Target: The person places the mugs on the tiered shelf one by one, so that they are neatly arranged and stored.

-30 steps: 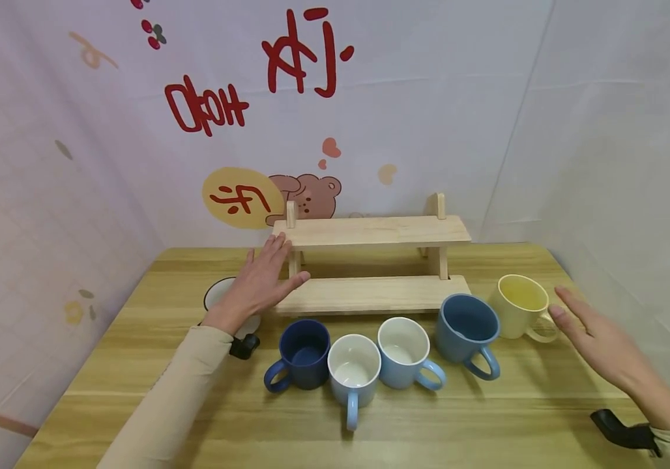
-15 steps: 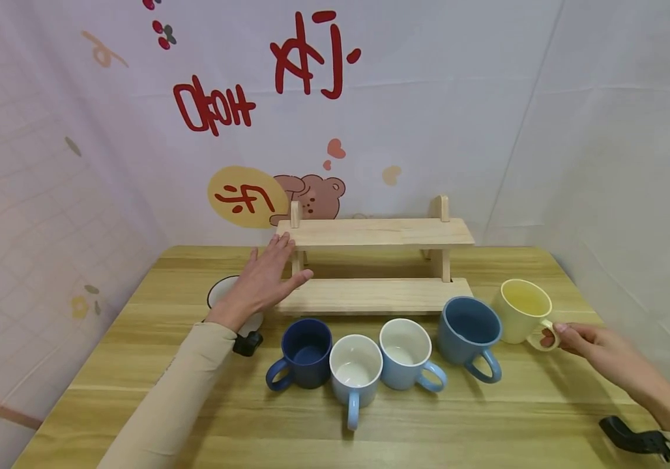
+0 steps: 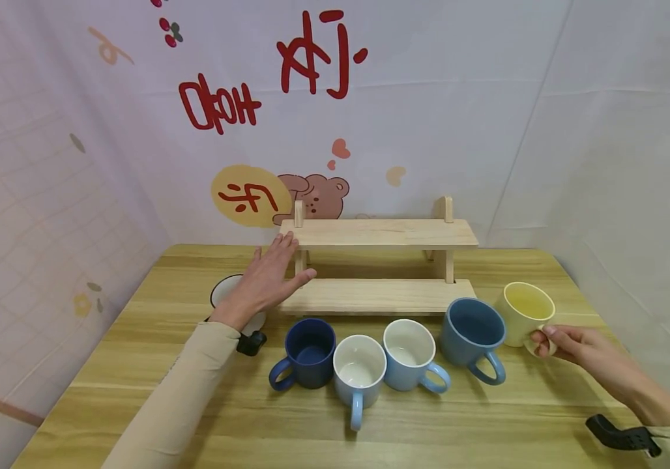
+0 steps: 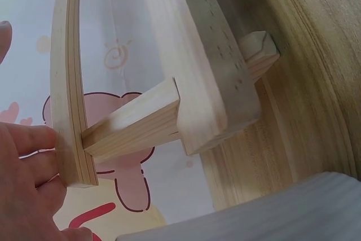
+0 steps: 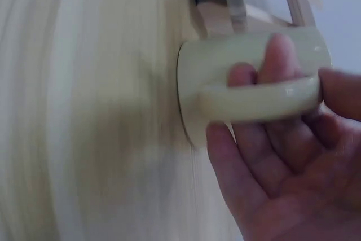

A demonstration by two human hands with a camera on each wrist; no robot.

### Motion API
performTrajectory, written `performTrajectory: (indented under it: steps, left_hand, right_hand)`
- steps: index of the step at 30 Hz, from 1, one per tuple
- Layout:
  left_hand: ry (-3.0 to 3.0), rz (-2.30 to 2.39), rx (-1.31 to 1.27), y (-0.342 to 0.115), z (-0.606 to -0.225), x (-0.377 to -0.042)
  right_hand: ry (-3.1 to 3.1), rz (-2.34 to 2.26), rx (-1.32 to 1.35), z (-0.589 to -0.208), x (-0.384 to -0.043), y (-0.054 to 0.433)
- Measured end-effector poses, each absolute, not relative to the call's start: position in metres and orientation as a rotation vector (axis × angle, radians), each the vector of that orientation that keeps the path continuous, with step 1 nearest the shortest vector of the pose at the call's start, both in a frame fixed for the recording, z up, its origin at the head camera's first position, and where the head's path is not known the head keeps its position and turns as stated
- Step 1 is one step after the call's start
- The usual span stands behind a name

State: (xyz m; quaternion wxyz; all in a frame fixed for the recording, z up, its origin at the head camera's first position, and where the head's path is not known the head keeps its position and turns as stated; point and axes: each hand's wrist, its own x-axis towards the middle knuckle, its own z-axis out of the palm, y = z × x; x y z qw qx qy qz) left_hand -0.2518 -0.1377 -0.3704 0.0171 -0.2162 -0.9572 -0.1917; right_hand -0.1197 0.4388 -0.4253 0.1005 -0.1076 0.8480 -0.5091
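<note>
At the right of the head view, my right hand (image 3: 596, 361) grips the handle of a pale yellow mug (image 3: 525, 312). Up close in the right wrist view, fingers pass through the handle (image 5: 259, 101) and the thumb lies at its top end. The mug looks upright on the table. My left hand (image 3: 264, 280) touches the left end of the two-tier wooden shelf (image 3: 378, 232), fingers extended. In the left wrist view its fingertips meet the end of a shelf board (image 4: 76, 167). Behind that hand a white mug with a dark rim (image 3: 226, 286) is partly hidden.
In front of the shelf stand a dark blue mug (image 3: 309, 365), two mugs white inside and light blue outside, one left (image 3: 358, 378) and one right (image 3: 408, 365), and a medium blue mug (image 3: 470, 342) beside the yellow one. Printed cloth (image 3: 429, 130) hangs behind the wooden table (image 3: 458, 430).
My right hand has come left to the yellow mug and taken hold of its handle. The left hand keeps its place on the shelf, and the head view has shifted slightly.
</note>
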Motion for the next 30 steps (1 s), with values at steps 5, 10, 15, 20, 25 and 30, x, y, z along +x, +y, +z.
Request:
performTrajectory:
  steps: [5, 10, 15, 20, 25, 30]
  left_hand:
    - [-2.976, -0.611, -0.658, -0.137, -0.371, -0.252]
    - [-2.967, -0.619, -0.658, -0.137, -0.372, -0.252]
    - [-2.948, -0.624, -0.662, -0.137, -0.373, -0.252]
    - [-2.95, -0.642, -0.657, -0.137, -0.374, -0.25]
    - [-2.948, -0.647, -0.651, -0.136, -0.374, -0.251]
    - [-2.952, -0.648, -0.643, -0.136, -0.374, -0.25]
  right_hand:
    - [2.397, -1.733, -0.273, -0.43, -0.12, 0.434]
    - [2.275, -1.975, -0.178, -0.428, -0.119, 0.427]
    - [2.215, -2.212, -0.242, -0.416, -0.117, 0.415]
    - [2.158, -2.387, -0.366, -0.392, -0.118, 0.402]
    - [2.133, -2.457, -0.428, -0.36, -0.124, 0.386]
    - [2.166, -2.467, -0.439, -0.333, -0.133, 0.364]
